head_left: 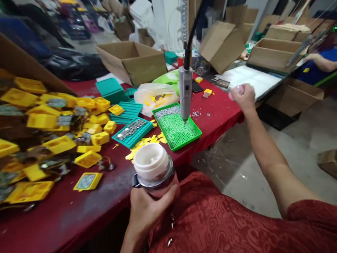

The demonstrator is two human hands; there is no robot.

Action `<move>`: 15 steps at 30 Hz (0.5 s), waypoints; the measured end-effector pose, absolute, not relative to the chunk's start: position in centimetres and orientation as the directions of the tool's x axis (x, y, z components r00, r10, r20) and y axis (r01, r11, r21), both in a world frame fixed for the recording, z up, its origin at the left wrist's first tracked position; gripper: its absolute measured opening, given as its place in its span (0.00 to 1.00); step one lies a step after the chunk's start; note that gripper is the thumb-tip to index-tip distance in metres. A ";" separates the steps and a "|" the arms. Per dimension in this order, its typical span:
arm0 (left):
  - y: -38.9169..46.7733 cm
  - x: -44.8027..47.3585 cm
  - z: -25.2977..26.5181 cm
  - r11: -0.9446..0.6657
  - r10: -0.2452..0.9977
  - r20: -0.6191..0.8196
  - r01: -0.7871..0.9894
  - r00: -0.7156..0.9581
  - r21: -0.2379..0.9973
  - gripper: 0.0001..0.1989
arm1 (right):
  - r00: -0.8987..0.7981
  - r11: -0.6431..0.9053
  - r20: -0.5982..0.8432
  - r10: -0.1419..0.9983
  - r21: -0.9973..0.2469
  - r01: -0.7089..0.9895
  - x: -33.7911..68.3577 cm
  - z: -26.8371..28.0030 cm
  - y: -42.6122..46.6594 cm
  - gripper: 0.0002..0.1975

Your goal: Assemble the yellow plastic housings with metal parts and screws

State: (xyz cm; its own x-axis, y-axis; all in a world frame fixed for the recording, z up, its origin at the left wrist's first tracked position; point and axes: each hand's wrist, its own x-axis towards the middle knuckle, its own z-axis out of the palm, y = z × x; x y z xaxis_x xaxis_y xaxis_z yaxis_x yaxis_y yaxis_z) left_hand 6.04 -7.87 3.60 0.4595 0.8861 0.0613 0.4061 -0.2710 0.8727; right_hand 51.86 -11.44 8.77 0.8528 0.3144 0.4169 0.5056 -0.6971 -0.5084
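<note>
Blur smears the edges; shadow crosses the floor point(247, 181).

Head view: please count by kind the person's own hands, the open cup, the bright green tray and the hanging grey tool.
Left hand and right hand: 2
Open cup: 1
Bright green tray: 1
Hanging grey tool: 1
Total: 5

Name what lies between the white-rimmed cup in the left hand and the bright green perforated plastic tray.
In the head view, small flat yellow pieces lie scattered on red cloth between cup and tray.
</note>
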 end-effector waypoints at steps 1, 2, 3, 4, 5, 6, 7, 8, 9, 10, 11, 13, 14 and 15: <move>-8.0 6.0 3.7 -0.279 0.895 0.078 0.413 0.439 0.867 0.15 | 0.850 -0.710 0.407 0.335 -0.483 0.511 53.3 7.2 -10.8 0.22; -8.0 6.1 3.9 -0.287 0.898 0.094 0.411 0.429 0.865 0.15 | 0.843 -0.716 0.396 0.364 -0.461 0.525 54.5 5.7 -10.3 0.23; -8.0 6.3 4.1 -0.292 0.901 0.107 0.402 0.421 0.868 0.16 | 0.834 -0.718 0.389 0.392 -0.437 0.542 55.4 4.5 -9.9 0.23; -7.9 6.5 4.3 -0.295 0.902 0.121 0.390 0.414 0.872 0.16 | 0.824 -0.720 0.381 0.419 -0.413 0.557 56.3 3.5 -9.6 0.25; -7.8 6.8 4.5 -0.298 0.903 0.132 0.376 0.408 0.877 0.16 | 0.819 -0.726 0.369 0.440 -0.391 0.566 57.0 2.7 -9.3 0.26; -7.6 7.1 4.7 -0.299 0.903 0.139 0.364 0.406 0.882 0.16 | 0.817 -0.734 0.355 0.455 -0.369 0.570 57.6 2.0 -9.1 0.27; -7.4 7.3 4.8 -0.300 0.902 0.139 0.359 0.410 0.884 0.16 | 0.819 -0.746 0.338 0.464 -0.349 0.567 58.2 1.5 -8.9 0.29; -7.3 7.5 4.9 -0.303 0.898 0.139 0.358 0.417 0.883 0.15 | 0.824 -0.759 0.319 0.469 -0.332 0.560 58.7 1.1 -8.7 0.30; -7.2 7.7 4.9 -0.311 0.894 0.141 0.362 0.426 0.879 0.14 | 0.830 -0.772 0.299 0.470 -0.317 0.551 59.2 0.7 -8.4 0.31; -7.1 7.8 4.9 -0.322 0.889 0.145 0.368 0.435 0.872 0.13 | 0.837 -0.783 0.280 0.470 -0.305 0.542 59.5 0.4 -8.2 0.32; -7.1 7.8 4.9 -0.335 0.883 0.150 0.376 0.444 0.864 0.13 | 0.842 -0.792 0.265 0.470 -0.295 0.535 59.9 0.2 -8.0 0.33; -7.1 7.6 4.6 -0.360 0.873 0.154 0.400 0.463 0.843 0.12 | 0.846 -0.801 0.252 0.471 -0.280 0.529 60.4 0.1 -7.8 0.34; -7.1 7.4 4.3 -0.371 0.868 0.155 0.407 0.472 0.835 0.12 | 0.843 -0.802 0.258 0.473 -0.271 0.532 60.5 0.4 -7.9 0.35; -7.1 7.3 4.1 -0.380 0.863 0.157 0.412 0.480 0.828 0.13 | 0.835 -0.799 0.274 0.477 -0.260 0.542 60.6 1.0 -8.1 0.36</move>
